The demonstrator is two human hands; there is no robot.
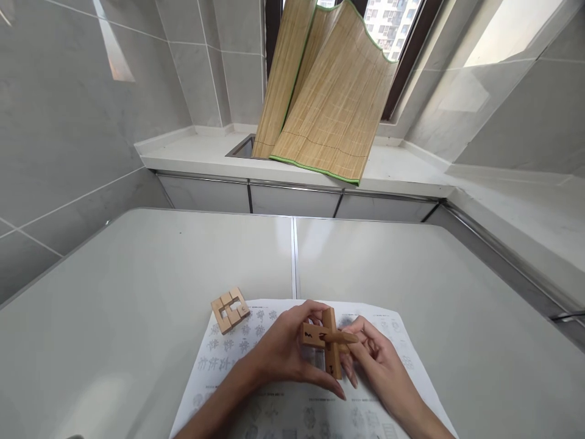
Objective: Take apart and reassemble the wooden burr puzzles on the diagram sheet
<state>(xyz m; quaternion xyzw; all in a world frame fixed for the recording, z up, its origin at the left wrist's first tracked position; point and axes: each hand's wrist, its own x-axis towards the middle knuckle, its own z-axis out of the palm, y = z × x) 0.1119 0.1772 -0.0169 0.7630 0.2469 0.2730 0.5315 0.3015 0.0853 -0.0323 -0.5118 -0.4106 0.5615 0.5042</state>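
A cross-shaped wooden block puzzle [333,360] is held up over a printed sheet, with dark marks on some of its bars. My left hand [292,350] grips it from the left, its thumb reaching under the near end and its fingers behind the far end. From the right, my right hand [377,360] closes its fingers on the puzzle's right side. A tapered brown shape crosses the middle of the puzzle; I cannot tell whether it is a finger or a piece. The printed sheet [237,381] shows rows of small figures beneath both hands.
A flat wooden block frame [230,310] with openings lies at the sheet's upper left corner. The light table [137,292] has a seam down its middle. Beyond stand a white counter [196,152] with a sink edge and a hanging bamboo mat [333,97] before the window.
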